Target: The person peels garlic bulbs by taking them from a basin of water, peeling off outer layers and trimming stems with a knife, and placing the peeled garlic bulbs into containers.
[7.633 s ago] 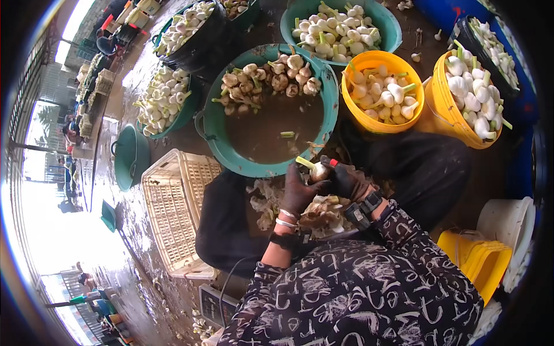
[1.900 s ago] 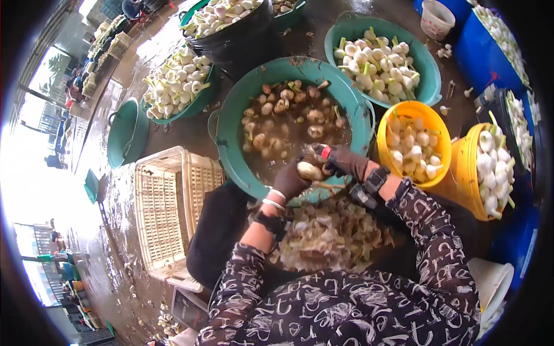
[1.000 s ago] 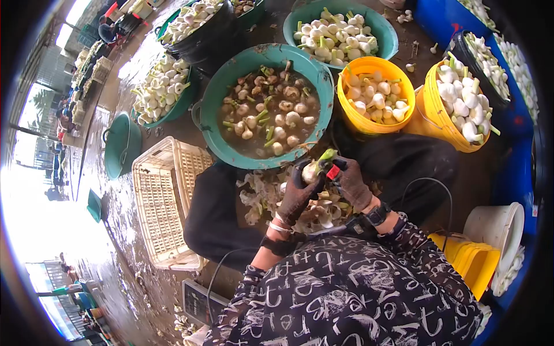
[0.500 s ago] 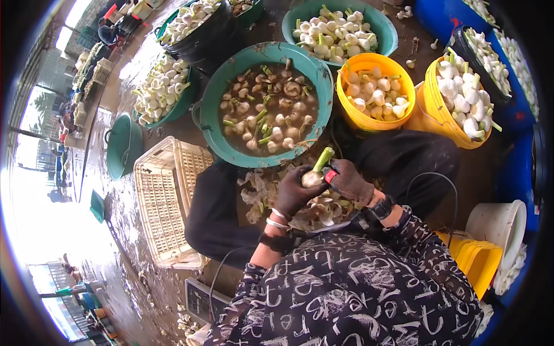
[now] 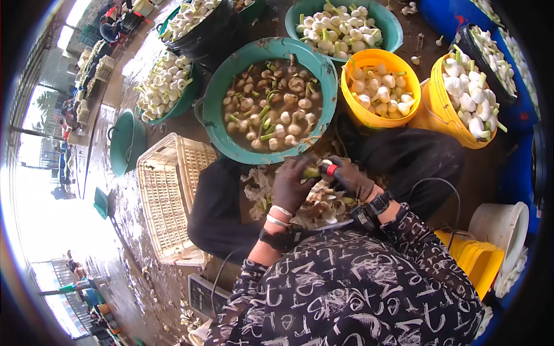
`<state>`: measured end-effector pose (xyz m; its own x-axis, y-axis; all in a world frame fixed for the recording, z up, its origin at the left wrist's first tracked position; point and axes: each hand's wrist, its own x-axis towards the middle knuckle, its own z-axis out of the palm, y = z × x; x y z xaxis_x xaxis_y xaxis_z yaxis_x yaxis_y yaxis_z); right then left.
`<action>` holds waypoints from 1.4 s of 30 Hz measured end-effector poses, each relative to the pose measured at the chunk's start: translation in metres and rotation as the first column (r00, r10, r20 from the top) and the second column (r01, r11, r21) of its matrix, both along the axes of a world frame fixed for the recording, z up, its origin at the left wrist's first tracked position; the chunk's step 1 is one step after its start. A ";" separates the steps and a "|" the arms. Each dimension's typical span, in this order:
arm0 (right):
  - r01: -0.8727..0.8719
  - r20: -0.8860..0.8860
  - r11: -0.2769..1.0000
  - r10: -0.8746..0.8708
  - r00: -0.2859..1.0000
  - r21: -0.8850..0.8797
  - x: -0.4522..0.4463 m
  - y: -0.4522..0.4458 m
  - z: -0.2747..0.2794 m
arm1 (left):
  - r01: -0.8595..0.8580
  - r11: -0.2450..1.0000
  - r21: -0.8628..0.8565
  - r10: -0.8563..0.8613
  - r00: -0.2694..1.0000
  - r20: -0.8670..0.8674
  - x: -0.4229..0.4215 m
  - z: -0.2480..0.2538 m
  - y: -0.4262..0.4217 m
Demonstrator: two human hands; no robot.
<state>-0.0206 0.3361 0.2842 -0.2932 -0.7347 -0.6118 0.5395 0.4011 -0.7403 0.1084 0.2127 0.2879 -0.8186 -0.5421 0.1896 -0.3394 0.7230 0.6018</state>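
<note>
A garlic bulb with a green stem is between my two dark-gloved hands, partly covered by fingers. My left hand is closed round the stem side, its fingertips blurred. My right hand, with a red band on a finger, is closed on the bulb from the other side. Loose peelings lie below both hands. Just beyond them stands a green basin of murky water with several unpeeled bulbs floating in it.
Two yellow buckets of garlic stand at the right. Another green basin of white bulbs is behind. A cream crate stands at the left, beside an upright green tub. A cable crosses my right leg.
The bulb has turned from stem up to stem toward my left hand, and my left fingers have moved up over it. The view has shifted slightly.
</note>
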 end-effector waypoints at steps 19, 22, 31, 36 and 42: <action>-0.476 -0.937 0.842 -0.092 0.336 -0.254 0.006 -0.011 0.009 | 0.165 0.871 0.464 -0.116 0.985 -0.131 0.026 -0.007 -0.018; -0.023 -0.492 0.921 -0.186 0.851 -0.388 -0.004 -0.015 -0.003 | 0.042 0.518 0.855 0.148 0.979 -0.138 0.021 -0.001 -0.012; 0.223 -0.226 0.901 -0.322 0.920 -0.372 -0.024 -0.007 -0.030 | 0.156 0.804 0.574 -0.543 0.587 0.601 0.059 0.006 -0.013; 0.186 -0.106 0.926 -0.232 0.967 -0.330 -0.019 -0.015 -0.018 | -0.052 0.619 0.784 0.037 0.999 0.037 0.032 -0.019 -0.027; 0.225 -0.094 0.929 -0.262 0.960 -0.293 -0.012 -0.013 -0.009 | 0.165 0.696 0.699 -0.086 0.985 -0.147 0.001 0.008 -0.022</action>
